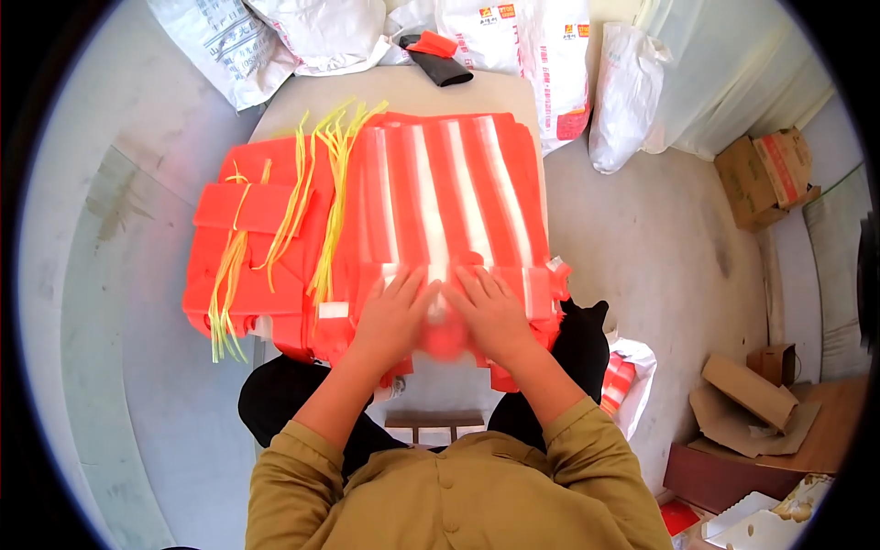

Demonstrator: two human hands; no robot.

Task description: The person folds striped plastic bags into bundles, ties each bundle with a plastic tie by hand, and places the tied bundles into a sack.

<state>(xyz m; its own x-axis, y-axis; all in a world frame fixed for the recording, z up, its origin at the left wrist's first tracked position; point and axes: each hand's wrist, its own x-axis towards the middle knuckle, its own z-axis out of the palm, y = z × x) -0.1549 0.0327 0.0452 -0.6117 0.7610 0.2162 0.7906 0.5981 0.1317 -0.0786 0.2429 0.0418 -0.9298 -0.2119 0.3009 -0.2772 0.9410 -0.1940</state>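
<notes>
Room: pale floor (632, 238), with several white printed sacks (316, 37) standing along the far side of the table (307, 92). At the far right we note cardboard boxes (765, 179) against the wall, and nearer, an opened carton (752, 408) with its flaps spread.

Surface: a wide stack of red-and-white striped cloth (449, 197) occupies the middle and right of the table, its stripes running away from the wearer and its near edge reaching toward the lap. To its left we see a folded red bundle (246, 211), with yellow strips (332, 211) draped over it and along the border between the two. By the far edge lies a black item (442, 70) with a small red piece (431, 44) on top.

Hands: we record both on the near part of the striped stack, side by side. The left hand (396, 316) lies palm down, fingers extended and slightly apart, in contact with the cloth. The right hand (488, 316) mirrors it, also wide and flat, fingertips angled inward. A red patch between the wrists is blurred; we cannot tell its shape.

Beside the wearer's right knee, we observe a white bag (644, 390) on the floor, more striped cloth (618, 380) showing at its mouth.
</notes>
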